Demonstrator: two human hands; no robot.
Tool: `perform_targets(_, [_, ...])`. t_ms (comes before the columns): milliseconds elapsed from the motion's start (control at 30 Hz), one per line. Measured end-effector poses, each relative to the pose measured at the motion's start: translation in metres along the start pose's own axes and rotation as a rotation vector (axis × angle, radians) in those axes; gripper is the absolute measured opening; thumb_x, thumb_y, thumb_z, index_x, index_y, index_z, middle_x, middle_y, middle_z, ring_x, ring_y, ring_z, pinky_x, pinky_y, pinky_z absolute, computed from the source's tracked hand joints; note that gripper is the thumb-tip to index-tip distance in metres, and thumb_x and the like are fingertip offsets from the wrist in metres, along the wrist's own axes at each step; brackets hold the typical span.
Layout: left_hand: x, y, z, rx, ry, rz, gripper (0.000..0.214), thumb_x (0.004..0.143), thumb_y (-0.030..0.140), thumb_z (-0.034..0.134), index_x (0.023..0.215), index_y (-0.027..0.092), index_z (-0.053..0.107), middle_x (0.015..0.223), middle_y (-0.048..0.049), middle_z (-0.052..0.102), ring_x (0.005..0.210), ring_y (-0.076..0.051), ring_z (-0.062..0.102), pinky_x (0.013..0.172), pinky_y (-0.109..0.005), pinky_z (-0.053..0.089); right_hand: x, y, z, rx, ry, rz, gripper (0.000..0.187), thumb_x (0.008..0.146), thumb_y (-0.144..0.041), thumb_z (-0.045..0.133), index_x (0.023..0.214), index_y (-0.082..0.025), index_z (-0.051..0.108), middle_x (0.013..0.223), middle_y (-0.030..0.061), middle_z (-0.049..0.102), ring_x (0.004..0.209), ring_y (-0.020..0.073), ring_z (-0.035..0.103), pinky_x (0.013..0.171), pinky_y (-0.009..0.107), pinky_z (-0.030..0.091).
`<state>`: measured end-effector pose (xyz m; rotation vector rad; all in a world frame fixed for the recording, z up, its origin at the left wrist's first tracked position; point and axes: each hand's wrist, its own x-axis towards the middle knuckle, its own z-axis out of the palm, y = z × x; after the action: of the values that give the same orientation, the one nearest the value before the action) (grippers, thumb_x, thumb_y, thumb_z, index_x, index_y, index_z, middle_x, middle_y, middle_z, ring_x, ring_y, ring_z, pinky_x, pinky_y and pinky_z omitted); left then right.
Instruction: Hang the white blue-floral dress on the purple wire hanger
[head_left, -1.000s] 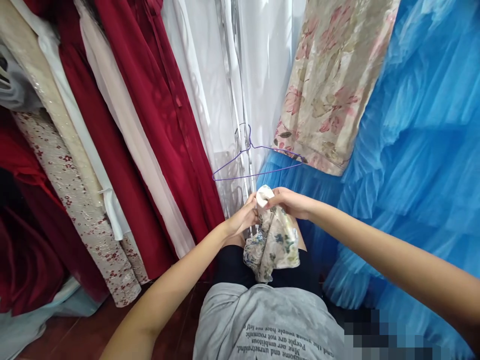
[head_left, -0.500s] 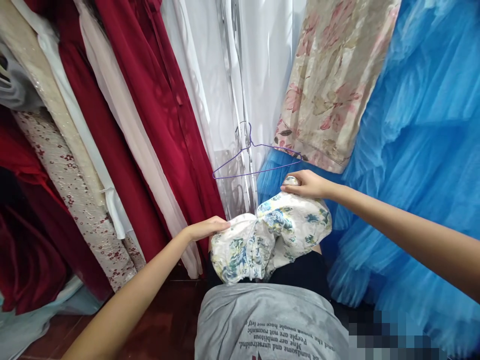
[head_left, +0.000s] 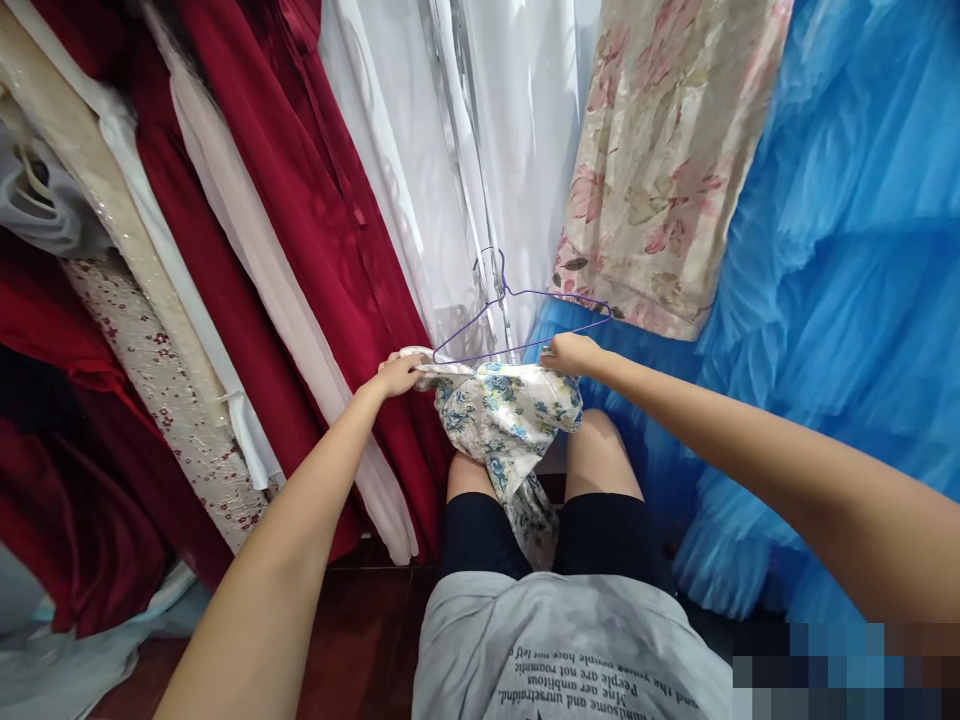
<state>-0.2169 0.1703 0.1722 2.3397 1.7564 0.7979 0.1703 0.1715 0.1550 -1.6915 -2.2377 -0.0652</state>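
Stretched between both hands is a white floral garment [head_left: 502,410] with blue and yellow flowers; its lower part hangs down between my knees. My left hand [head_left: 399,374] is closed on its left upper edge. At the right upper edge, my right hand [head_left: 571,355] grips the cloth with curled fingers. A thin purple wire hanger [head_left: 480,325] hangs just above the garment, its left corner at the cloth's upper left edge. Whether the hanger is inside the cloth there I cannot tell.
Dark red dresses [head_left: 300,220] and a floral lace dress [head_left: 172,400] hang to the left. White cloth [head_left: 517,130] is behind the hanger. A beige dress with pink flowers [head_left: 660,180] and blue tulle [head_left: 847,280] hang at right. Reddish floor [head_left: 360,630] shows below.
Both hands have moved the garment up and away from my lap toward the hanger. The cloth is now stretched straighter, its upper edge by the hanger's bottom bar.
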Motion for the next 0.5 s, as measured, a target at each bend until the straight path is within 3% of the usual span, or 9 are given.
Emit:
perform_targets(167, [0.023, 0.026, 0.002, -0.195, -0.057, 0.065, 0.014, 0.060, 0.022, 0.073, 0.074, 0.022, 0.075, 0.110, -0.0068, 0.074, 0.120, -0.032, 0.054, 0.111, -0.039, 0.032, -0.014, 0.002, 0.006, -0.010, 0.082, 0.002, 0.041, 0.094, -0.039, 0.049, 0.123, -0.011, 0.057, 0.114, 0.0236, 0.070, 0.106, 0.0340, 0.066, 0.086, 0.039, 0.049])
perform_targets(333, [0.041, 0.058, 0.018, -0.409, -0.040, 0.100, 0.020, 0.071, 0.032, 0.066, 0.082, 0.017, 0.071, 0.091, -0.0058, 0.072, 0.094, -0.025, 0.063, 0.090, -0.034, 0.046, -0.014, 0.018, -0.005, 0.080, 0.287, 0.070, 0.061, 0.090, -0.042, 0.050, 0.141, -0.009, 0.038, 0.107, 0.0211, 0.072, 0.100, 0.0375, 0.067, 0.085, 0.043, 0.049])
perform_targets(433, [0.045, 0.071, 0.030, -0.527, -0.075, 0.056, 0.025, 0.075, 0.038, 0.064, 0.081, 0.014, 0.068, 0.072, -0.0042, 0.065, 0.069, -0.019, 0.060, 0.072, -0.033, 0.048, -0.010, 0.037, -0.016, 0.184, 0.339, 0.114, 0.069, 0.085, -0.039, 0.054, 0.144, -0.011, 0.035, 0.113, 0.0201, 0.070, 0.105, 0.0377, 0.065, 0.090, 0.045, 0.048])
perform_targets(500, [0.043, 0.077, 0.035, -0.596, -0.080, 0.044, 0.029, 0.075, 0.042, 0.065, 0.084, 0.015, 0.065, 0.070, -0.0028, 0.063, 0.064, -0.017, 0.059, 0.066, -0.030, 0.047, -0.008, 0.053, -0.023, 0.254, 0.355, 0.131, 0.075, 0.079, -0.033, 0.058, 0.147, -0.011, 0.034, 0.119, 0.0202, 0.068, 0.107, 0.0369, 0.064, 0.091, 0.044, 0.048])
